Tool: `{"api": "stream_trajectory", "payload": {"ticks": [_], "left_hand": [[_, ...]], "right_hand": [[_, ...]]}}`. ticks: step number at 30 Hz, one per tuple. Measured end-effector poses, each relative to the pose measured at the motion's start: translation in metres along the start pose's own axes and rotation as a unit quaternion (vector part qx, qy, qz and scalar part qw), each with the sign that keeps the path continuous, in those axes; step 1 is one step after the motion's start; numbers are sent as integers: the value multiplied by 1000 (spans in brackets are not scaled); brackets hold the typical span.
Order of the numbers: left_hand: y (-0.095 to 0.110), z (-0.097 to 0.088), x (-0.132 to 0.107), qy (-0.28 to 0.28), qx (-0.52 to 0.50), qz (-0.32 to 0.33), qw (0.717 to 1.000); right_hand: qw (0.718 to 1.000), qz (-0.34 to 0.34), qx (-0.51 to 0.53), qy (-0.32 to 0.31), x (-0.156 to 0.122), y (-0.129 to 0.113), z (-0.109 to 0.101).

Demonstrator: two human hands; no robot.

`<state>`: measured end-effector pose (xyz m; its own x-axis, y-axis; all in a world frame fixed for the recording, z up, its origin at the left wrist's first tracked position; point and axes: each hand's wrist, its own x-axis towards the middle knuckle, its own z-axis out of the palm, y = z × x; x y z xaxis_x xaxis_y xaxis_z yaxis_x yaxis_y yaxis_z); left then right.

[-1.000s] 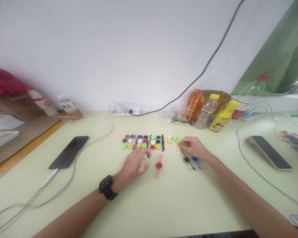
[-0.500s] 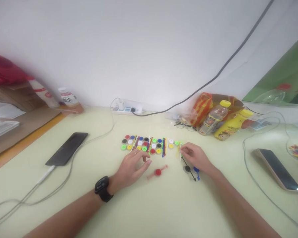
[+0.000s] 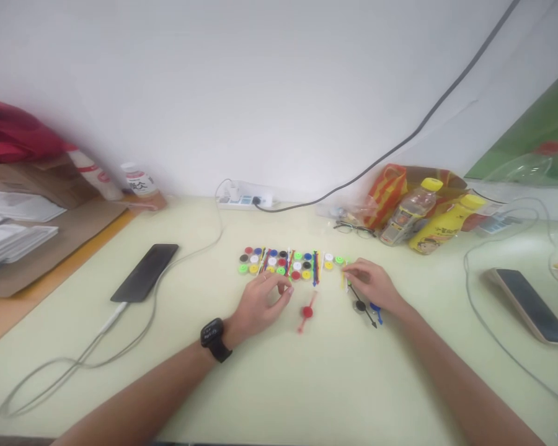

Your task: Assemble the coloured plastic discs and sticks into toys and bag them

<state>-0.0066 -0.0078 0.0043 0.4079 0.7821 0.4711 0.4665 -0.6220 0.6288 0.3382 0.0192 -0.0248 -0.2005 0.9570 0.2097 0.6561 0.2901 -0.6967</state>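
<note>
A red arrow spinner [image 3: 307,312] lies on the table in front of my left hand [image 3: 263,302], its pointer smeared by motion. That hand rests by the lower edge of the rows of coloured discs [image 3: 296,266], thumb and forefinger curved with nothing visible between them. At the right end of the rows, my right hand [image 3: 372,285] has its fingertips pinched beside a green disc [image 3: 339,260] and thin yellow and white arrows; what they grip is hidden. Below the right hand are a black arrow spinner [image 3: 361,306] and a partly covered blue arrow [image 3: 378,314].
A charging phone [image 3: 145,272] lies at left, another phone [image 3: 534,306] at right. Along the wall are a power strip [image 3: 242,198], glasses [image 3: 353,229], a clear bottle [image 3: 409,214] and a yellow bottle [image 3: 446,226]. Cables [image 3: 153,316] cross the table.
The red spinner's pointer has turned from nearly level to steeply upright. My left thumb and forefinger have come closer together. My right hand stays at the end of the rows; the view has shifted slightly.
</note>
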Motion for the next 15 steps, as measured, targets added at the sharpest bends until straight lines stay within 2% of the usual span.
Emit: {"api": "stream_trajectory", "payload": {"ticks": [10, 15], "left_hand": [[-2, -6, 2, -9, -21, 4, 1000], [1, -8, 1, -1, -29, 1, 1000]], "right_hand": [[1000, 0, -10, 5, 2, 2, 4], [999, -26, 6, 37, 2, 1, 2]]}}
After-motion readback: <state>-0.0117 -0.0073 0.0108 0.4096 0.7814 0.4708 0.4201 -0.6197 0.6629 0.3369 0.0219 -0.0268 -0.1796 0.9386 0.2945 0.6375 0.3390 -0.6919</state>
